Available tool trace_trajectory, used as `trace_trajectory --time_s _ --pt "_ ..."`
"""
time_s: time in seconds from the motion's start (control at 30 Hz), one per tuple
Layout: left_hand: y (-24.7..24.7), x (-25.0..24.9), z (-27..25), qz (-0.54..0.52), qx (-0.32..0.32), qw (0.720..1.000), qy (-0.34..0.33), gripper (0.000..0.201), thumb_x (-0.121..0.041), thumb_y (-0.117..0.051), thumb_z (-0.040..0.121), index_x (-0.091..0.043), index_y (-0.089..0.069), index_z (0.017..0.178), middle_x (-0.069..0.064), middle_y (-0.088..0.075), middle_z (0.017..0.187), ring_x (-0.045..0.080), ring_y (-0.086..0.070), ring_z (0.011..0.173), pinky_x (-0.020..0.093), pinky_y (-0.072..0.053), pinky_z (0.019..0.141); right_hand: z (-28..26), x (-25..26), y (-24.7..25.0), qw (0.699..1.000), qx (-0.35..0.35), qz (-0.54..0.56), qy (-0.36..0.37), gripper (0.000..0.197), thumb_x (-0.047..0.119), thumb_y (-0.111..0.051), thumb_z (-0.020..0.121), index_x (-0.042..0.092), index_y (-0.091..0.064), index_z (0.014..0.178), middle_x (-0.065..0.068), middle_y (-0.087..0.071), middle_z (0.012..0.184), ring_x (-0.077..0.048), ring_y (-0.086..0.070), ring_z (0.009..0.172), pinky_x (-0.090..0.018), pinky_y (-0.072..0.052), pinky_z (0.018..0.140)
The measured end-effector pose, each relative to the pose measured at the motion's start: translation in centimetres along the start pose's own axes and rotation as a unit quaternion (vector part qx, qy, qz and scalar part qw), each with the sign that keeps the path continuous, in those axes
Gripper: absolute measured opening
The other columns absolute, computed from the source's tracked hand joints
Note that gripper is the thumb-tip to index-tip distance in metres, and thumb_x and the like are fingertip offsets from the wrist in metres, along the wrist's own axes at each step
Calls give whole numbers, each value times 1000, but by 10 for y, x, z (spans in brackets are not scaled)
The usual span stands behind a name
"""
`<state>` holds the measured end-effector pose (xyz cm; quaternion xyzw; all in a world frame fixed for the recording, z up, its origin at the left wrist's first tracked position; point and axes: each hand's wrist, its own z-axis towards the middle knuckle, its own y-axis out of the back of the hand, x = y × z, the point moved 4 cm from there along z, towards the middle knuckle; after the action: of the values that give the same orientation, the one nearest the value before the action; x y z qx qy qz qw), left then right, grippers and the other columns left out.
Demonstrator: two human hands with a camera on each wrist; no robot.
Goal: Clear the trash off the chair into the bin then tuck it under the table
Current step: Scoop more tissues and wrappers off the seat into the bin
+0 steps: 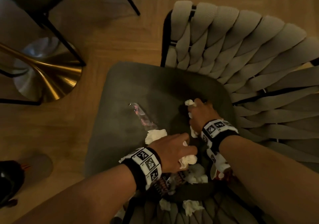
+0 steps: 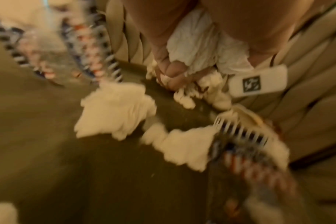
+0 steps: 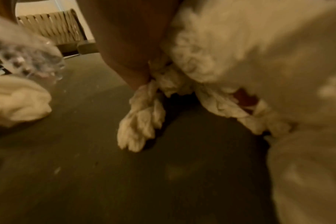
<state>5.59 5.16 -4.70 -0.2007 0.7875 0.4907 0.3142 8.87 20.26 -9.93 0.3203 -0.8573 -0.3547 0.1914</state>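
Note:
The chair's grey seat (image 1: 131, 89) carries trash: a clear printed wrapper (image 1: 144, 119), a loose white tissue (image 1: 155, 135), and more wrappers and tissues (image 1: 193, 206) by the near woven edge. My left hand (image 1: 174, 148) grips a crumpled tissue (image 1: 188, 160) over the seat's near right part; in the left wrist view its fingers (image 2: 171, 71) curl round that tissue (image 2: 194, 50). My right hand (image 1: 198, 115) sits further back by the backrest, clutching several white tissues (image 3: 211, 50), one twisted end (image 3: 142, 124) hanging to the seat.
The woven beige backrest (image 1: 241, 51) wraps the seat's right and near sides. A brass table base (image 1: 51, 79) and black chair legs (image 1: 65, 46) stand on the wooden floor at the left. A dark round object (image 1: 8, 180) sits at the lower left.

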Motion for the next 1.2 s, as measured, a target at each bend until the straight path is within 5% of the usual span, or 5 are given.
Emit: trace_trajectory --time_s 0.37,0.43,0.67,0.97,1.2 --pt "102 -40 -120 -154 -219 959 89 34 -27 -66 69 -29 -54 101 6 -53 102 18 -59 83 33 -55 71 -122 7 137 992 -65 112 -10 13 22 -70 75 23 -66 87 -10 -61 109 -31 -57 102 -35 -46 86" --pt "120 -39 -169 -153 -255 948 116 35 -28 -68 69 -28 -57 102 6 -55 104 9 -55 83 17 -48 71 -152 38 160 990 -81 118 15 14 17 -70 77 15 -69 91 -8 -60 99 -30 -57 100 -31 -43 83" --pt "125 -10 -389 -170 -361 867 299 33 -46 -54 67 -37 -49 98 -4 -53 95 12 -55 79 30 -50 71 -218 220 190 976 -99 123 152 27 12 -72 69 35 -57 65 -6 -67 87 -27 -61 85 -30 -43 79" --pt "-10 59 -698 -279 -433 711 479 38 -23 -68 79 -52 -45 80 -3 -55 96 7 -53 79 28 -41 72 -264 533 76 959 -10 182 218 13 9 -68 78 22 -66 76 0 -67 76 -16 -61 76 -25 -42 66" --pt "-121 139 -835 -311 -417 665 536 31 -35 -65 74 -48 -54 100 -4 -54 108 14 -54 94 25 -46 82 -224 741 -93 937 35 239 251 17 9 -71 75 25 -65 77 -1 -66 75 -10 -59 68 -17 -44 65"
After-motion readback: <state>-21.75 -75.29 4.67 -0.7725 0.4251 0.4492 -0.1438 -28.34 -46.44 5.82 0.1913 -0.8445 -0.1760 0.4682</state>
